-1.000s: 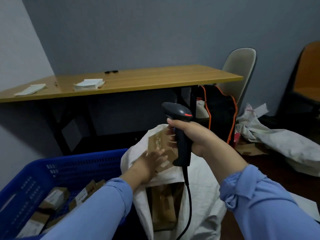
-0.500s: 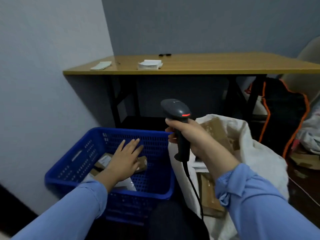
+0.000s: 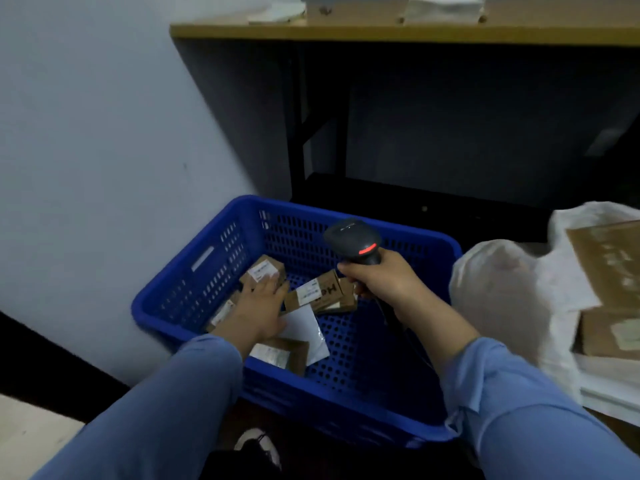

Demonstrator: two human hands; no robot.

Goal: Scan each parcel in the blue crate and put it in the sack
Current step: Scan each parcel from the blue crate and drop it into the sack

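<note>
head view, left hand (image 3: pixel 258 306) flat on parcels (image 3: pixel 264 271) in blue crate (image 3: pixel 194 289), right hand (image 3: pixel 384 282) gripping scanner (image 3: pixel 353 237)

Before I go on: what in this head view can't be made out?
All in the head view:
- The left hand covers part of a parcel; whether it grips it cannot be told.
- The parcel labels are too small and blurred to read.
- The sack is blurred and cut off by the right edge; its contents cannot be counted.
- The scanner in the right hand has its window facing away.
</note>
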